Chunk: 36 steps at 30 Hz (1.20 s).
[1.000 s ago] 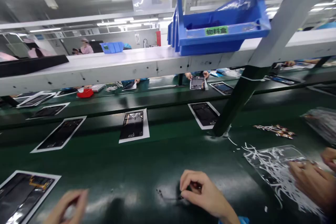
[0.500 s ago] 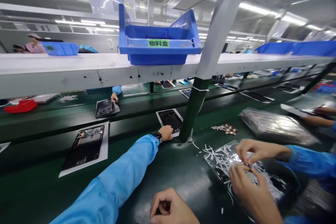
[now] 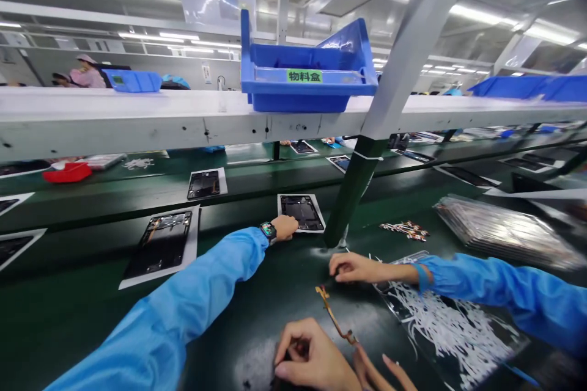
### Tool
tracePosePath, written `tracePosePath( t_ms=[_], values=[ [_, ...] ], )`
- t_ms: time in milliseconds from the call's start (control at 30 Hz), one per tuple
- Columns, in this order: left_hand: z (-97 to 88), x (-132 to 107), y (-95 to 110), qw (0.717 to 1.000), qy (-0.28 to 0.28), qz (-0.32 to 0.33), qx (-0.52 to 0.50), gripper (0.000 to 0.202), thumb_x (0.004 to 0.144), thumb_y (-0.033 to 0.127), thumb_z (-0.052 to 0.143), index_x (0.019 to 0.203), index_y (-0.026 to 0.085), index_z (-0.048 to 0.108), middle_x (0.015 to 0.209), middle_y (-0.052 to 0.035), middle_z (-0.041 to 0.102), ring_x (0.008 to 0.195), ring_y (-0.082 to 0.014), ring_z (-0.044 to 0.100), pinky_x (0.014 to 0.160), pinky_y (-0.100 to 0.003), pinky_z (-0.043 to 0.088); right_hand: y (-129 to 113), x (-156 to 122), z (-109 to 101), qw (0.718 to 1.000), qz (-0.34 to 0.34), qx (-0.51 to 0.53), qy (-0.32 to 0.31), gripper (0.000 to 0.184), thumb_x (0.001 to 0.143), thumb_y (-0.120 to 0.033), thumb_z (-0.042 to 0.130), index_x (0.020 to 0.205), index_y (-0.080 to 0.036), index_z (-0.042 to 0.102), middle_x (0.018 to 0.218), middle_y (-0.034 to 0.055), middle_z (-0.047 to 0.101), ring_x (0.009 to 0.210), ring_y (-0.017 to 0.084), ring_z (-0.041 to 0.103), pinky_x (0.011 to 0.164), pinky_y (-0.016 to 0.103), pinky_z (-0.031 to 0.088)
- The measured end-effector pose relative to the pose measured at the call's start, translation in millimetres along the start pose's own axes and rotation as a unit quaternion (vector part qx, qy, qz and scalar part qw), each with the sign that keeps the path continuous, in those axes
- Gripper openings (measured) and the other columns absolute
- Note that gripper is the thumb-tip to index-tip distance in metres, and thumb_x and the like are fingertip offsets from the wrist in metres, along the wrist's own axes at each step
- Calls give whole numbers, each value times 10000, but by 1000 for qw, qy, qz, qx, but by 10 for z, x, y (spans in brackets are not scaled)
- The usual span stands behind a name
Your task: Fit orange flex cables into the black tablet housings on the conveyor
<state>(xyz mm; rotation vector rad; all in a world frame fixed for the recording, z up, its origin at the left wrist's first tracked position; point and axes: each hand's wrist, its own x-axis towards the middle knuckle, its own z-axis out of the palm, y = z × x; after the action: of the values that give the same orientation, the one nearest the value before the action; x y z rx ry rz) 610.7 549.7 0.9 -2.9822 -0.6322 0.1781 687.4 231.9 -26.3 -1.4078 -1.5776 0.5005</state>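
Note:
My left arm, in a blue sleeve with a wristwatch, stretches out to the belt. My left hand (image 3: 284,227) rests curled on the near left corner of a white sheet (image 3: 320,218) that carries an open dark device (image 3: 301,211). At the bottom edge my right hand (image 3: 308,361) is closed in a fist over something small and dark on the green mat. Beside it an orange flex cable (image 3: 334,313) stands up from a co-worker's fingers (image 3: 383,372). The co-worker's other hand (image 3: 354,267) lies flat on the mat, its blue sleeve coming from the right.
A clear tray of white strips (image 3: 452,327) lies at the right, with a stack of clear trays (image 3: 499,232) behind it. More devices on white sheets (image 3: 161,244) ride the green belt. A slanted post (image 3: 355,186) holds a white shelf with a blue bin (image 3: 305,76).
The view has shifted slightly. The co-worker's hands left the tray of strips; one now lies on the mat near my right hand, the other holds up a flex cable. My left hand stays at the sheet.

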Motion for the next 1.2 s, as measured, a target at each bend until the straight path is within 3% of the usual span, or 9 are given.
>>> tracePosePath(
  t_ms=[200, 367, 500, 600, 733, 867, 967, 1067, 1200],
  values=[
    [-139, -1470, 122, 1000, 13, 0, -11, 123, 829, 103, 525, 923, 103, 606, 958, -128, 635, 781, -220, 662, 702, -311, 521, -182, 340, 264, 949, 108, 221, -198, 217, 729, -486, 739, 754, -271, 723, 578, 27, 605, 470, 160, 478, 443, 295, 397],
    [19, -2845, 993, 999, -22, -3, -36, 72, 850, 131, 539, 918, 124, 561, 920, -95, 608, 697, -193, 624, 589, -292, 499, -505, 280, 9, 960, 116, 176, -185, 288, 720, -482, 754, 727, -195, 727, 576, 33, 609, 491, 137, 502, 455, 250, 369],
    [278, -3465, 1803, 997, -44, -18, -62, 59, 880, 120, 524, 926, 115, 561, 895, -98, 599, 733, -223, 613, 527, -302, 482, -1034, 294, -58, 978, 80, 75, -175, 260, 741, -488, 735, 743, -229, 757, 616, 54, 642, 518, 167, 543, 472, 269, 410],
    [484, -3674, 2195, 990, -58, -58, -119, 75, 915, 120, 502, 934, 114, 574, 911, -101, 620, 759, -223, 634, 542, -296, 496, -1337, 397, 42, 977, 45, 34, -206, 241, 739, -501, 730, 725, -263, 764, 602, 45, 631, 489, 162, 503, 455, 281, 387],
    [511, -3943, 2245, 947, 7, -147, -286, 210, 889, 254, 606, 1079, 173, 571, 1062, -99, 630, 944, -237, 638, 731, -322, 550, -1450, 578, 301, 959, 46, 29, -279, 248, 809, -480, 671, 820, -246, 753, 536, 5, 550, 480, 140, 450, 441, 264, 339],
    [262, -4094, 1976, 777, 273, -326, -463, 346, 940, 255, 508, 1283, 260, 458, 1301, -84, 545, 1210, -214, 529, 1026, -366, 449, -1470, 722, 564, 936, 54, 39, -347, 254, 863, -448, 611, 857, -217, 717, 587, -3, 582, 490, 122, 447, 456, 250, 332],
    [124, -3900, 1793, 690, 320, -307, -573, 496, 892, 287, 608, 1337, 245, 392, 1276, -83, 585, 1206, -211, 547, 1062, -368, 419, -1503, 833, 748, 927, 66, 71, -363, 240, 863, -428, 612, 893, -204, 693, 706, 19, 672, 578, 143, 557, 519, 249, 400],
    [166, -3606, 1702, 688, 300, -279, -599, 628, 789, 229, 712, 1321, 218, 377, 946, -5, 687, 966, -177, 649, 1003, -341, 452, -1429, 972, 934, 931, 74, 100, -343, 243, 837, -412, 641, 894, -177, 672, 765, 44, 704, 670, 172, 626, 574, 256, 437],
    [425, -3498, 1683, 750, 322, -347, -462, 467, 853, 140, 578, 1292, 219, 440, 857, 14, 667, 934, -176, 628, 952, -347, 459, -1095, 1121, 1195, 929, 89, 101, -345, 222, 816, -375, 650, 821, -153, 663, 742, 63, 710, 679, 180, 645, 596, 261, 445]
  ],
)
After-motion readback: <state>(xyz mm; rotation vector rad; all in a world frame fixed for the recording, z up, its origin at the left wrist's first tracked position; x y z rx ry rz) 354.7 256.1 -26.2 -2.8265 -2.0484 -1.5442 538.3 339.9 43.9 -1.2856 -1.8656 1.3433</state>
